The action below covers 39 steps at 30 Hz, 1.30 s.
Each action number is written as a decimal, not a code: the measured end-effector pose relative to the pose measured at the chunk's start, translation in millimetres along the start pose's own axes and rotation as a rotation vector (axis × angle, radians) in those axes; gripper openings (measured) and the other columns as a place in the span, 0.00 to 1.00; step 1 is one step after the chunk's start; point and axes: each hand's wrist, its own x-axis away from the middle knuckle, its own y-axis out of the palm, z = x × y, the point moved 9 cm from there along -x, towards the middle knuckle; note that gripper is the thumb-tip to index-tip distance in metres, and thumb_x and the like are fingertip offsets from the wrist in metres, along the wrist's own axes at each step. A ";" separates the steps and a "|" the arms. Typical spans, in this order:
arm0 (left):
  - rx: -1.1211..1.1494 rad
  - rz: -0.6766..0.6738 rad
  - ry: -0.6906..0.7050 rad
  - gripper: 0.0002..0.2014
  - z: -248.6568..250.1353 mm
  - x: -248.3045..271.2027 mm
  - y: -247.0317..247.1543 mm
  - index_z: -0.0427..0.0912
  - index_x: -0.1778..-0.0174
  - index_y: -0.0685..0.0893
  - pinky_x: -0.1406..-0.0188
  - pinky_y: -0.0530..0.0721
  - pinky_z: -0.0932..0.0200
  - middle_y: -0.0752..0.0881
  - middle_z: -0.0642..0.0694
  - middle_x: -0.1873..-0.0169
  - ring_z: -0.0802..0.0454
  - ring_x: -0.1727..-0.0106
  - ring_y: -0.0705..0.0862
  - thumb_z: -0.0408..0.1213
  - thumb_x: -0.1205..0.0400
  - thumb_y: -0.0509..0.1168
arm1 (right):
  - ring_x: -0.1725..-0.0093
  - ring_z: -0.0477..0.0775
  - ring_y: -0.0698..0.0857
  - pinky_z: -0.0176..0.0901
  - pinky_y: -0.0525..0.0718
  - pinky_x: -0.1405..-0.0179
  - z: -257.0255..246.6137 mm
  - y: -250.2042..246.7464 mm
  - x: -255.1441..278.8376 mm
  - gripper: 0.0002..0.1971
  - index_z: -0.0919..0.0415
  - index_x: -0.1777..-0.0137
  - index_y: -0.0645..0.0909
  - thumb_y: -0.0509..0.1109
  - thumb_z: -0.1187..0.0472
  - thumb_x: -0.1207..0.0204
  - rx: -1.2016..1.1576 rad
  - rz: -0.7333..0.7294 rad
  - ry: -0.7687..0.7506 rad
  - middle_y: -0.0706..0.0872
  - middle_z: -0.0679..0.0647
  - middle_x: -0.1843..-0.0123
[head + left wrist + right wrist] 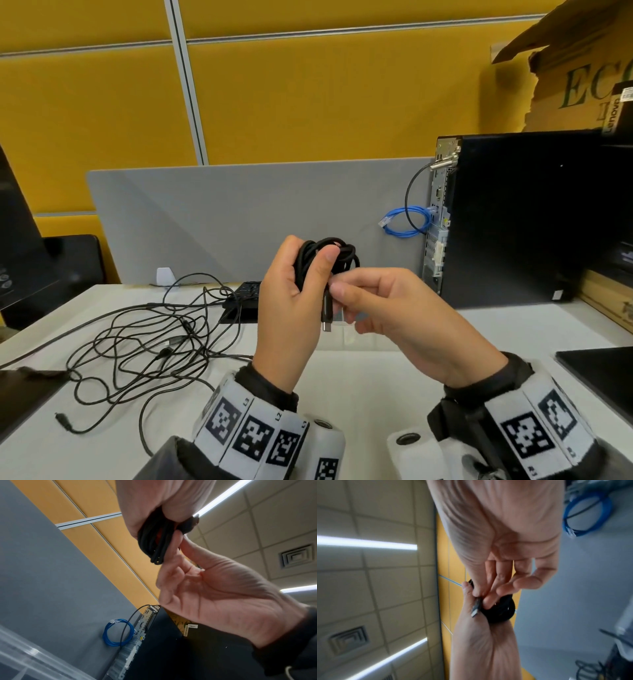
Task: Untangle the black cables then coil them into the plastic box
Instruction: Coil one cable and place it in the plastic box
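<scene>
My left hand (pixel 291 301) is raised above the table and grips a small coil of black cable (pixel 329 255), thumb pressed across the loops. My right hand (pixel 387 315) pinches the cable's free end just above its plug (pixel 327 323), which hangs below the coil. The right wrist view has the coil (pixel 501 612) and the metal-tipped plug (pixel 475 609) between both hands. More tangled black cables (pixel 154 342) lie loose on the white table (pixel 359 383) to the left. The clear plastic box (pixel 25 655) appears in the left wrist view's lower left; my hands mostly hide it in the head view.
A black computer tower (pixel 513 219) stands at the right with a blue cable loop (pixel 406 222) beside it. A grey divider (pixel 239 212) backs the table, and a black keyboard (pixel 243 298) lies in front of it. A torn cardboard box (pixel 575 68) sits on the tower.
</scene>
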 end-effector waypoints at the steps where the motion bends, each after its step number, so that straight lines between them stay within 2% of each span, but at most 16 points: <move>1: 0.021 -0.003 -0.013 0.21 -1.0 0.0 0.4 0.33 0.63 0.73 0.68 0.80 0.47 0.77 0.35 0.71 0.45 0.69 0.76 0.51 0.24 0.65 | 0.62 0.43 0.79 0.38 0.78 0.60 2.4 -0.5 -0.6 0.12 0.56 0.51 0.88 0.69 0.51 0.28 -0.038 0.009 0.015 0.87 0.46 0.63; 3: 0.052 -0.029 -0.043 0.22 -4.1 -0.1 2.5 0.35 0.62 0.73 0.65 0.81 0.38 0.80 0.30 0.66 0.35 0.67 0.77 0.54 0.26 0.64 | 0.59 0.44 0.80 0.41 0.76 0.56 5.6 -1.2 -1.0 0.13 0.54 0.52 0.88 0.69 0.48 0.29 -0.077 0.019 0.036 0.87 0.46 0.61; 5: 0.072 -0.073 -0.077 0.20 -8.1 -0.1 5.6 0.37 0.61 0.74 0.64 0.83 0.37 0.83 0.27 0.56 0.32 0.63 0.81 0.54 0.26 0.65 | 0.57 0.44 0.81 0.42 0.75 0.55 5.0 -2.5 -0.7 0.11 0.55 0.51 0.88 0.68 0.51 0.26 -0.071 0.020 0.044 0.88 0.47 0.59; 7: 0.085 -0.109 -0.110 0.17 -13.0 0.5 8.7 0.40 0.63 0.75 0.61 0.84 0.40 0.87 0.33 0.55 0.35 0.58 0.84 0.52 0.24 0.66 | 0.57 0.45 0.82 0.42 0.74 0.56 4.9 -3.4 -0.3 0.09 0.56 0.53 0.87 0.66 0.55 0.23 -0.079 0.019 0.063 0.89 0.49 0.59; 9: 0.101 -0.140 -0.142 0.11 -17.8 1.8 12.5 0.45 0.66 0.76 0.58 0.85 0.44 0.89 0.42 0.60 0.43 0.57 0.86 0.47 0.23 0.66 | 0.59 0.46 0.80 0.41 0.74 0.58 5.9 -2.2 -0.4 0.10 0.57 0.58 0.84 0.63 0.59 0.20 -0.115 0.015 0.093 0.87 0.49 0.62; 11: 0.150 -0.175 -0.181 0.10 -22.4 4.1 18.0 0.45 0.66 0.75 0.56 0.85 0.51 0.89 0.46 0.62 0.51 0.55 0.87 0.46 0.24 0.66 | 0.67 0.46 0.75 0.40 0.73 0.63 6.0 0.5 0.0 0.11 0.58 0.63 0.75 0.57 0.61 0.18 -0.168 0.004 0.125 0.78 0.48 0.70; 13: 0.174 -0.174 -0.220 0.12 -27.6 4.8 17.9 0.41 0.63 0.74 0.53 0.84 0.55 0.91 0.48 0.55 0.53 0.50 0.87 0.44 0.25 0.69 | 0.74 0.45 0.65 0.39 0.69 0.69 5.9 0.2 0.0 0.13 0.57 0.65 0.68 0.54 0.62 0.17 -0.204 0.004 0.145 0.67 0.46 0.74; 16: 0.138 -0.189 -0.228 0.11 -27.4 1.0 10.9 0.42 0.54 0.73 0.57 0.84 0.60 0.89 0.52 0.58 0.57 0.56 0.87 0.33 0.26 0.70 | 0.77 0.43 0.63 0.37 0.66 0.73 1.5 -9.0 -0.7 0.14 0.57 0.66 0.67 0.54 0.59 0.17 0.025 0.055 0.087 0.64 0.42 0.77; 19: 0.015 -0.393 -0.223 0.24 -22.5 3.1 17.1 0.53 0.36 0.69 0.52 0.87 0.56 0.84 0.47 0.50 0.53 0.55 0.86 0.32 0.24 0.70 | 0.73 0.43 0.69 0.39 0.72 0.69 -9.4 -8.3 -0.3 0.15 0.64 0.59 0.74 0.57 0.53 0.17 0.336 0.072 -0.048 0.72 0.45 0.73; 23: 0.047 -0.544 -0.286 0.22 -24.0 10.3 23.1 0.57 0.38 0.80 0.43 0.85 0.51 0.79 0.35 0.41 0.45 0.43 0.82 0.34 0.28 0.66 | 0.69 0.50 0.77 0.53 0.81 0.61 -18.8 3.0 2.5 0.16 0.66 0.55 0.74 0.58 0.52 0.18 0.494 0.009 -0.171 0.79 0.62 0.65; 26: 0.234 -0.554 -0.322 0.23 -22.3 12.7 27.0 0.52 0.41 0.82 0.49 0.82 0.52 0.80 0.35 0.46 0.42 0.50 0.82 0.32 0.32 0.67 | 0.65 0.59 0.77 0.56 0.81 0.61 -27.9 7.1 6.8 0.17 0.64 0.59 0.73 0.58 0.50 0.18 0.476 -0.003 -0.260 0.78 0.62 0.64; 29: 0.472 -0.590 -0.320 0.21 -13.0 18.7 34.5 0.47 0.41 0.80 0.61 0.81 0.51 0.82 0.37 0.51 0.40 0.58 0.80 0.29 0.30 0.65 | 0.69 0.50 0.73 0.42 0.80 0.66 -34.7 7.4 9.5 0.16 0.66 0.63 0.71 0.59 0.55 0.17 0.332 -0.032 -0.293 0.74 0.59 0.68; 32: 0.465 -0.537 -0.283 0.23 -10.5 18.5 35.3 0.47 0.35 0.79 0.65 0.81 0.53 0.81 0.36 0.60 0.40 0.64 0.81 0.35 0.28 0.67 | 0.73 0.52 0.69 0.44 0.77 0.68 -37.3 7.3 9.7 0.19 0.73 0.59 0.72 0.57 0.55 0.17 0.155 -0.063 -0.294 0.68 0.66 0.72; 34: 0.426 -0.464 -0.249 0.24 -9.9 15.6 33.9 0.47 0.36 0.80 0.69 0.80 0.56 0.80 0.37 0.62 0.41 0.65 0.79 0.43 0.29 0.72 | 0.76 0.48 0.67 0.41 0.77 0.71 -35.6 5.9 8.2 0.17 0.68 0.60 0.77 0.56 0.57 0.15 0.025 -0.047 -0.251 0.66 0.57 0.78; 36: 0.422 -0.382 -0.242 0.26 -11.0 14.5 32.9 0.47 0.41 0.84 0.74 0.79 0.57 0.79 0.37 0.64 0.43 0.66 0.77 0.55 0.32 0.74 | 0.78 0.43 0.67 0.40 0.79 0.72 -34.2 7.0 7.4 0.16 0.60 0.63 0.78 0.54 0.58 0.16 -0.041 -0.047 -0.227 0.65 0.43 0.79; 39: 0.464 -0.162 -0.302 0.19 -17.5 12.2 25.9 0.43 0.58 0.83 0.79 0.77 0.56 0.76 0.37 0.67 0.43 0.68 0.77 0.57 0.29 0.70 | 0.76 0.42 0.70 0.35 0.76 0.71 -35.2 5.8 7.6 0.15 0.56 0.65 0.74 0.57 0.58 0.16 0.173 0.024 -0.292 0.69 0.44 0.77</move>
